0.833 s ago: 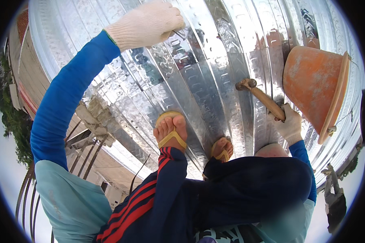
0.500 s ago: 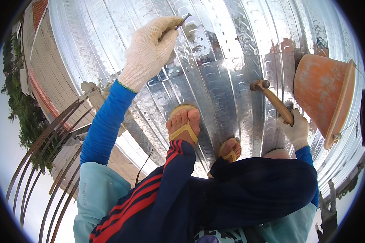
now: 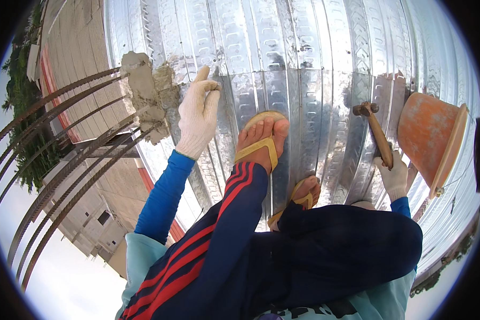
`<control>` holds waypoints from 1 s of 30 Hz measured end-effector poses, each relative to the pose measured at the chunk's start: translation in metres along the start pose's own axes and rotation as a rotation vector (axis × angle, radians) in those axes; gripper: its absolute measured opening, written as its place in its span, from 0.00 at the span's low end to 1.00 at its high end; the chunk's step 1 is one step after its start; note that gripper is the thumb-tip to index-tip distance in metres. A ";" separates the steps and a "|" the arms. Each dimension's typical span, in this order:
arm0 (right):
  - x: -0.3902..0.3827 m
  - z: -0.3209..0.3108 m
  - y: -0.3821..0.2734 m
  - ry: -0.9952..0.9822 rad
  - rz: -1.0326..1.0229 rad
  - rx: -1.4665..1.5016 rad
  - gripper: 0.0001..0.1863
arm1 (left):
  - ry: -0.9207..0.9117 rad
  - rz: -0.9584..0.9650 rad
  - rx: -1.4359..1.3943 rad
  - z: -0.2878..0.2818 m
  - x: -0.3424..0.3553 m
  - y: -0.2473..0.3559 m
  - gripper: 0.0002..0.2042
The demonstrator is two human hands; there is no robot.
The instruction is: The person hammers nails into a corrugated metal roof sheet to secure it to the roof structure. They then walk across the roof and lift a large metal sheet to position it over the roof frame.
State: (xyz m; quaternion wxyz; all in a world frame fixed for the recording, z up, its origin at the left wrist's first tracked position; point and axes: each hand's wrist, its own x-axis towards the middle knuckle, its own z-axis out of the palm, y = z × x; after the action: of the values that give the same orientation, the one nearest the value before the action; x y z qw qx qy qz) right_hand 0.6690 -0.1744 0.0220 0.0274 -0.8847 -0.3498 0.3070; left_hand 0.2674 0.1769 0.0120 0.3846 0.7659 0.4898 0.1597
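My left hand (image 3: 199, 114), in a white knit glove, is over the ribbed metal sheets (image 3: 298, 96), near the seam where two sheets overlap. Its index finger points forward while the other fingers are curled in; no nail shows, and whatever those fingers hold is hidden. On the right, my gloved right hand (image 3: 393, 180) grips a hammer (image 3: 380, 137) near the end of its wooden handle. The dark, rusty hammer head lies forward and to the left of that hand, above the sheets.
A terracotta pot (image 3: 425, 136) lies tipped beside the hammer. My sandalled feet (image 3: 261, 141) rest on the sheets. At left, several bent rebar rods (image 3: 64, 128) stick out from rough concrete (image 3: 141, 93) at the sheets' edge, with a lower wall and roof (image 3: 80, 64) beyond.
My left hand has come back toward me, and its index finger is now stretched out; the nail it pinched earlier no longer shows. The view has shifted. My right hand still holds the hammer.
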 end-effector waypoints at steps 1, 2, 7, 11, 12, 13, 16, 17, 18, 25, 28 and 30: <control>0.000 0.000 -0.002 -0.008 0.017 -0.019 0.20 | -0.023 -0.007 -0.023 0.000 0.000 -0.003 0.09; 0.001 -0.001 -0.005 -0.015 0.037 -0.037 0.20 | -0.048 -0.013 -0.046 0.001 0.000 -0.006 0.09; 0.000 0.001 -0.006 -0.003 0.052 -0.068 0.20 | -0.030 -0.056 -0.073 0.020 0.007 -0.020 0.10; -0.004 0.005 0.001 0.012 0.047 -0.082 0.20 | -0.047 0.034 0.074 0.024 0.013 -0.026 0.09; -0.003 0.006 0.003 0.008 0.052 -0.099 0.20 | -0.033 0.090 0.131 0.022 0.014 -0.031 0.09; -0.003 0.004 -0.001 0.009 0.038 -0.111 0.21 | -0.016 0.142 0.185 0.021 0.015 -0.038 0.09; -0.004 0.000 -0.009 0.026 0.027 -0.162 0.21 | -0.050 0.202 0.272 0.013 0.025 -0.043 0.08; -0.004 -0.002 -0.013 0.018 0.034 -0.140 0.22 | -0.085 0.245 0.303 0.009 0.030 -0.043 0.08; -0.007 -0.003 -0.012 0.024 0.040 -0.130 0.22 | -0.119 0.287 0.333 0.008 0.034 -0.043 0.08; -0.006 -0.002 -0.023 0.010 0.092 -0.121 0.21 | -0.256 0.299 0.525 -0.002 0.038 -0.025 0.07; -0.010 -0.001 -0.028 0.044 0.095 -0.119 0.20 | -0.275 0.376 0.589 -0.002 0.037 -0.028 0.07; -0.002 0.004 -0.024 0.025 0.051 -0.092 0.19 | -0.285 0.350 0.661 -0.006 0.028 -0.027 0.08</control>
State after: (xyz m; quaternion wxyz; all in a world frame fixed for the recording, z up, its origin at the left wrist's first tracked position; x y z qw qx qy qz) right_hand 0.6509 -0.1584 0.0258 -0.0169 -0.8975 -0.3403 0.2800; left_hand 0.2598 0.2096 -0.0075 0.1484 0.9348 0.3185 -0.0513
